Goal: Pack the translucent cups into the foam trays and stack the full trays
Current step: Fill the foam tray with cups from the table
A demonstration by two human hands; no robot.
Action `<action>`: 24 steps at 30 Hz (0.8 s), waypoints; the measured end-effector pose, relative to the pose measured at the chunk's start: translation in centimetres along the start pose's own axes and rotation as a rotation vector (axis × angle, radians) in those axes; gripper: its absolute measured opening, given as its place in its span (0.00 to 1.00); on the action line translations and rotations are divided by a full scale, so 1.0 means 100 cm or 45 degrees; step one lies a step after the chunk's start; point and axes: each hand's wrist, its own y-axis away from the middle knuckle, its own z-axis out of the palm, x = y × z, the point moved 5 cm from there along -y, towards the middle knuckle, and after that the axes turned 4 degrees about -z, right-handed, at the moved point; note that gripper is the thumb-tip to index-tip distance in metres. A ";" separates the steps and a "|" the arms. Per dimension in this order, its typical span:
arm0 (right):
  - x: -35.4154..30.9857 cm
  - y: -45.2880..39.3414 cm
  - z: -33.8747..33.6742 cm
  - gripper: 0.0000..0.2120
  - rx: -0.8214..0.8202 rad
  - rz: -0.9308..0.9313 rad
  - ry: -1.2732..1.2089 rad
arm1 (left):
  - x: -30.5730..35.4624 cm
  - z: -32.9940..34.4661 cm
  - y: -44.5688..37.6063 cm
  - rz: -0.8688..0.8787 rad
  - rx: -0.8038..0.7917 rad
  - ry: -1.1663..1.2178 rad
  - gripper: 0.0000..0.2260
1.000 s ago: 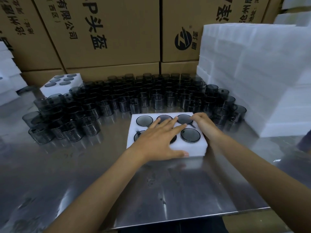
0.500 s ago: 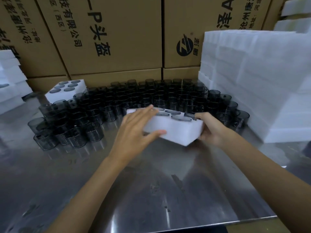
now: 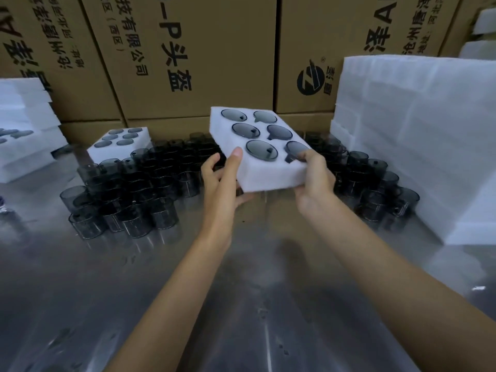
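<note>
Head view, single entry.

Item 1, foam tray (image 3: 268,173): full, six translucent cups (image 3: 261,149) seated in its wells. I hold it clear of the steel table (image 3: 241,304), far end tilted up and away from me, near edge low. Judged reason: with all wells filled, it is ready to go onto a stack, and lifting it above the loose cups keeps it from knocking them.

Item 2, left hand (image 3: 224,181): grips the near left corner, thumb on the top face, fingers curled underneath. Narrow clamp, holding the tray.

Item 3, right hand (image 3: 312,178): grips the near right corner, thumb over the top edge touching the rim of the nearest cup, fingers underneath, mostly hidden. Narrow clamp, holding the tray.

Item 4, loose cups (image 3: 139,183): a dense field on the table, below and beyond my grip, spreading to both sides.

Item 5, filled tray (image 3: 118,142): lying well left of my left hand, behind the loose cups; judged the likely stacking spot.

Item 6, empty foam stack (image 3: 418,135): well right of my right hand.

Item 7, cardboard cartons (image 3: 188,49): beyond everything.
</note>
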 end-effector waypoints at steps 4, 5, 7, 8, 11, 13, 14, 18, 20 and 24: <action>0.033 0.002 0.031 0.10 0.074 0.042 -0.090 | -0.020 0.007 -0.017 -0.152 0.032 0.282 0.31; 0.041 0.002 0.038 0.09 0.081 0.012 -0.086 | -0.024 0.008 -0.023 -0.172 0.083 0.321 0.31; 0.056 0.002 0.050 0.08 0.068 -0.087 -0.053 | -0.029 0.005 -0.038 -0.190 0.230 0.411 0.31; 0.063 0.002 0.058 0.09 0.042 -0.126 -0.036 | -0.029 0.001 -0.048 -0.180 0.322 0.455 0.31; 0.080 -0.003 0.084 0.13 -0.135 -0.190 0.001 | -0.018 -0.019 -0.077 -0.094 0.501 0.519 0.28; 0.088 -0.011 0.098 0.14 -0.241 -0.300 0.143 | -0.004 -0.038 -0.101 -0.048 0.514 0.552 0.27; 0.091 -0.015 0.102 0.14 -0.271 -0.424 0.316 | 0.003 -0.050 -0.115 -0.036 0.522 0.560 0.27; 0.119 -0.023 0.109 0.18 -0.509 -1.079 1.304 | 0.026 -0.104 -0.169 -0.090 0.553 0.581 0.27; 0.139 -0.024 0.110 0.20 -0.628 -1.231 1.673 | 0.036 -0.132 -0.196 -0.117 0.565 0.599 0.25; 0.154 -0.028 0.117 0.21 -0.672 -1.384 1.781 | 0.058 -0.185 -0.245 -0.101 0.617 0.478 0.17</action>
